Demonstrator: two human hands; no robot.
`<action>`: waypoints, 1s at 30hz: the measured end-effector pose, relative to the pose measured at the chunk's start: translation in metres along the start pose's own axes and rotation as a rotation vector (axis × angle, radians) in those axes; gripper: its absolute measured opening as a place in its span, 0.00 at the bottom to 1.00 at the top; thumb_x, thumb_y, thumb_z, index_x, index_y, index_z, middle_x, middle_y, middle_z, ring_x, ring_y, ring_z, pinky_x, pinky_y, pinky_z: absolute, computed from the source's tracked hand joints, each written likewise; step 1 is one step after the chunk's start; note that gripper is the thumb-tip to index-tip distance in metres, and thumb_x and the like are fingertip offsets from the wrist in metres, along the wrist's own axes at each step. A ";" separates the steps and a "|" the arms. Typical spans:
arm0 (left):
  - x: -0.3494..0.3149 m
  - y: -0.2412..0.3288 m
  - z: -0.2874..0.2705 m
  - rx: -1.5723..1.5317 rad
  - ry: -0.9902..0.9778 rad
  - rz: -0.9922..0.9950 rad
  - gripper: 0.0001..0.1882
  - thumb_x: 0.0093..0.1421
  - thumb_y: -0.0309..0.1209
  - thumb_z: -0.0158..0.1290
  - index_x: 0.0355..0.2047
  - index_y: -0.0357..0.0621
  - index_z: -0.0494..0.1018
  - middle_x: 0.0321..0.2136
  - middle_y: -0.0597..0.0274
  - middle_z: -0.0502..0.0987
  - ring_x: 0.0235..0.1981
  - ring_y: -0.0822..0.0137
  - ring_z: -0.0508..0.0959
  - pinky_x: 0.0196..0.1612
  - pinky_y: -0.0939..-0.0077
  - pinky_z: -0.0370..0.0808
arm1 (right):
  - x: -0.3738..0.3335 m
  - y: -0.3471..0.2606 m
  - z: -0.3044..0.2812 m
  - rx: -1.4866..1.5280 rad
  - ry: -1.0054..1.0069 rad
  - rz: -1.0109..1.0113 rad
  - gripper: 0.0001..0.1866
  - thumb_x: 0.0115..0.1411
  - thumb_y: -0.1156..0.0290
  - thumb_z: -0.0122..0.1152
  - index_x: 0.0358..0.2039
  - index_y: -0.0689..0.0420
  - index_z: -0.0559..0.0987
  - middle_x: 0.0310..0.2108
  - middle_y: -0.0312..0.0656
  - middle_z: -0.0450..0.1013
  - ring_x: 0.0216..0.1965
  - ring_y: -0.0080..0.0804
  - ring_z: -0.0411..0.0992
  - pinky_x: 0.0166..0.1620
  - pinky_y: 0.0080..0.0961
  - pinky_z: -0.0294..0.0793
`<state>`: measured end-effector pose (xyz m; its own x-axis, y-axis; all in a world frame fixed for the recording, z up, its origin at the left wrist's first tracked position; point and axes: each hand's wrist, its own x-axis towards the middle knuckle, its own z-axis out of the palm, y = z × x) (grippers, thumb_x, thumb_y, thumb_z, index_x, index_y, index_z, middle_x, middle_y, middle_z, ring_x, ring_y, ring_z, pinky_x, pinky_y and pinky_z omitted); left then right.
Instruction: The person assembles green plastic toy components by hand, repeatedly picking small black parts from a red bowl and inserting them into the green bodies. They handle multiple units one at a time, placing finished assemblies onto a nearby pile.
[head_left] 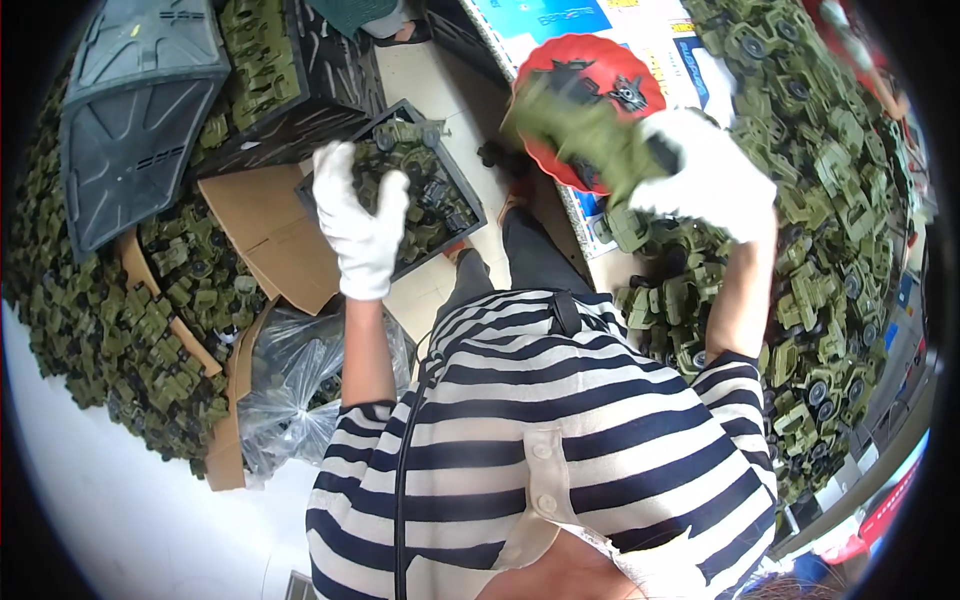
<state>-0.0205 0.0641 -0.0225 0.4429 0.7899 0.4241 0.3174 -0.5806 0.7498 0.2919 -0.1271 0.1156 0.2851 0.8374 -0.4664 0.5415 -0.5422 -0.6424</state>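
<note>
My right hand (pixel 712 172), in a white glove, grips an olive-green toy military vehicle (pixel 590 140) that is smeared by motion. It is held over a red scalloped bowl (pixel 640 62) with small dark parts (pixel 630 94) in it. My left hand (pixel 358 215), also white-gloved, is raised with thumb and fingers apart and nothing in it. Just beyond it is a dark crate (pixel 462 188) of toy vehicles, one of which, a green toy jeep (pixel 405 133), lies at the crate's far edge.
A heap of green toy vehicles (pixel 810 310) covers the right side. More are piled at the left (pixel 110 330), beside grey crates (pixel 135 150), an opened cardboard box (pixel 270 235) and a clear plastic bag (pixel 295 385). Another person's hand (pixel 885 95) shows at the far right.
</note>
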 end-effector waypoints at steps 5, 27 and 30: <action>0.042 0.060 0.013 -0.570 -1.098 -0.165 0.57 0.37 0.41 0.75 0.64 0.33 0.58 0.63 0.46 0.63 0.64 0.53 0.64 0.66 0.62 0.60 | 0.003 -0.017 0.095 -0.360 -0.025 -0.745 0.20 0.47 0.67 0.59 0.43 0.57 0.75 0.41 0.48 0.71 0.35 0.44 0.71 0.36 0.37 0.71; -0.039 0.032 0.014 -1.068 -0.879 -0.648 0.52 0.56 0.28 0.63 0.72 0.42 0.38 0.63 0.58 0.62 0.65 0.69 0.59 0.68 0.72 0.52 | 0.139 0.109 0.030 -0.137 0.553 -0.015 0.15 0.63 0.61 0.52 0.43 0.55 0.80 0.36 0.45 0.79 0.38 0.39 0.76 0.47 0.29 0.74; -0.037 0.038 0.012 -1.164 -0.895 -0.703 0.48 0.60 0.36 0.59 0.71 0.42 0.40 0.62 0.59 0.64 0.61 0.66 0.66 0.64 0.66 0.61 | 0.072 0.066 0.024 0.281 0.249 -0.184 0.21 0.65 0.61 0.53 0.52 0.60 0.76 0.47 0.43 0.76 0.49 0.32 0.72 0.53 0.28 0.70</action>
<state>-0.0145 0.0105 -0.0155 0.9431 0.2181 -0.2512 0.0700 0.6081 0.7908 0.3291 -0.1044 0.0258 0.4053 0.8944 -0.1892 0.3744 -0.3512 -0.8582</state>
